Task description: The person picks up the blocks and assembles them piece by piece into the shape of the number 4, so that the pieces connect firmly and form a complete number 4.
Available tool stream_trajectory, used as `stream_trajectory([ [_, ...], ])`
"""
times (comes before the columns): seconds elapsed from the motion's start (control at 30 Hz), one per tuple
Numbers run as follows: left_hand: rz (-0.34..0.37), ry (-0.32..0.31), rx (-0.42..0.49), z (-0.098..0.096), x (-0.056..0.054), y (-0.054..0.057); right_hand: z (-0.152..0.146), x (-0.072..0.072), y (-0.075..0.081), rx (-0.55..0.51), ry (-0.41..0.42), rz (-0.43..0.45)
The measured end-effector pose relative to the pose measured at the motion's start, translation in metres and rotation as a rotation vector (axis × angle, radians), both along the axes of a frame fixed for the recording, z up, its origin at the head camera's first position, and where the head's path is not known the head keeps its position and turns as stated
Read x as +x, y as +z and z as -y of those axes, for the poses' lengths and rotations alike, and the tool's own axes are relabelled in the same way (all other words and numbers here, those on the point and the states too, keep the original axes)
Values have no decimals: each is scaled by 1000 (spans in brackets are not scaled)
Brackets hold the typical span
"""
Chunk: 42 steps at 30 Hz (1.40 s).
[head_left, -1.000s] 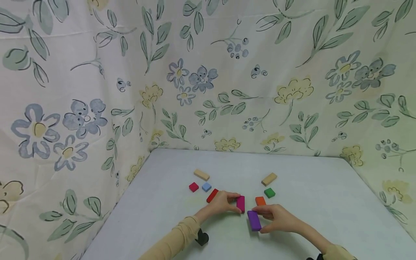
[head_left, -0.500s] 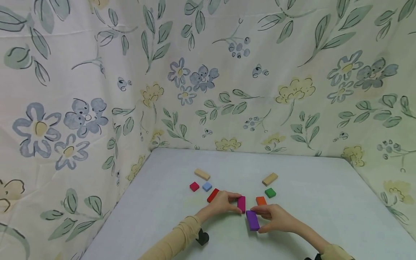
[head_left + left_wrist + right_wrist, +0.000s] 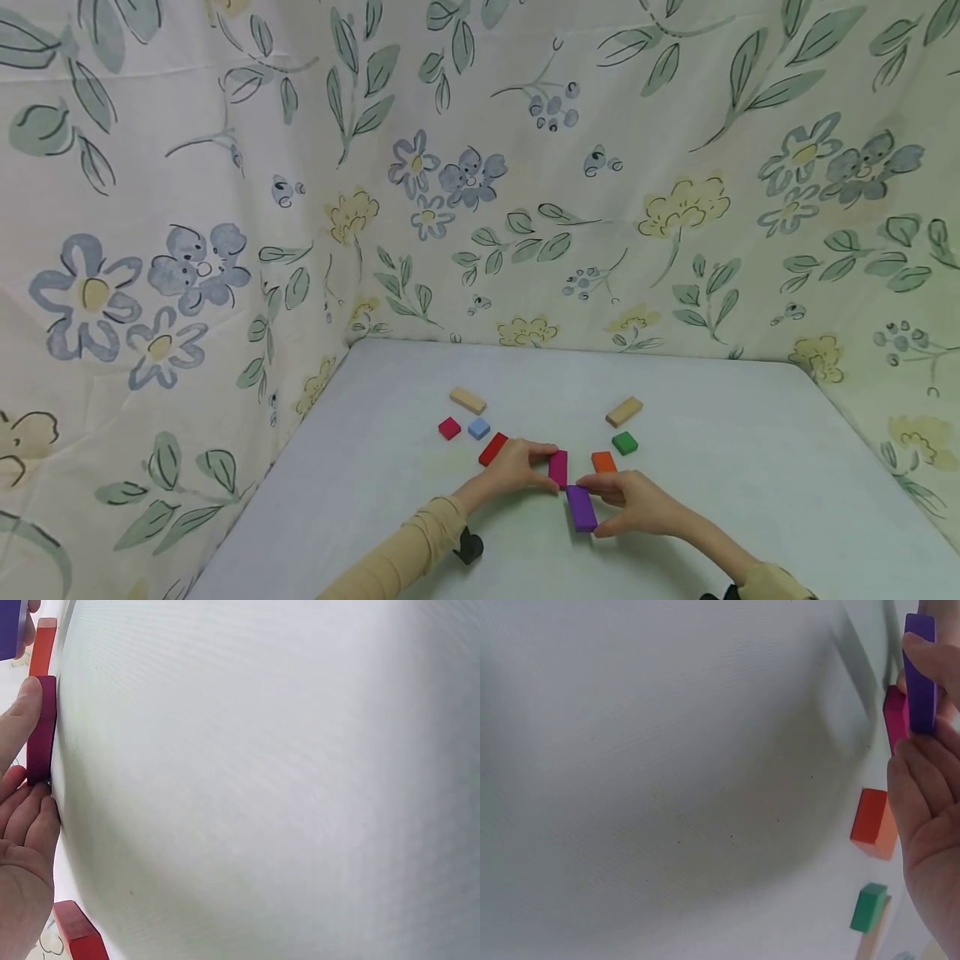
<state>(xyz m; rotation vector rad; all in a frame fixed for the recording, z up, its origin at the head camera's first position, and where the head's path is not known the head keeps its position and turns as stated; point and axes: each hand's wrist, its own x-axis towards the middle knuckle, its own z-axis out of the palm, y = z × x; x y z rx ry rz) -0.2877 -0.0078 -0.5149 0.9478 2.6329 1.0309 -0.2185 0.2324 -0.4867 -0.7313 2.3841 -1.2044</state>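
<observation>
The right hand pinches a purple block by its 2 ends. Just past it, the left hand pinches a pink block the same way; I cannot tell if these 2 blocks touch. Farther up the white table lie an orange block, red block, green block, blue block, small red block and 2 wood blocks, with flowery cloth behind

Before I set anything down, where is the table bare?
Bare: right of the green block; left of the small red block; between the wooden blocks. Crowded: the middle, where left hand grips magenta block, right hand purple block.
</observation>
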Motion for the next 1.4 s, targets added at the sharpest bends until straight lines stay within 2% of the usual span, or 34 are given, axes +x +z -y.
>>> stream_trajectory([
  [0.3, 34, 4, 9, 1, -1, -1, 3, 1, -2, 5, -11, -15],
  [0.57, 27, 7, 8, 1, -1, -7, 6, 1, -6, -1, -19, -33],
  [0.8, 51, 10, 102, 4, 6, -10, 9, 3, -9, 11, -24, -41],
  [0.9, 52, -13, 165, 5, 9, -10, 10, 3, -9, 18, -26, -64],
  [1.07, 74, -99, 268, 5, 12, -10, 11, 3, -8, 37, -36, -97],
  [1.17, 95, -117, 273, 5, 13, -9, 12, 2, -8, 34, -32, -118],
  [1.4, 132, -98, 229, 6, 15, -7, 15, 2, -7, 14, -16, -148],
])
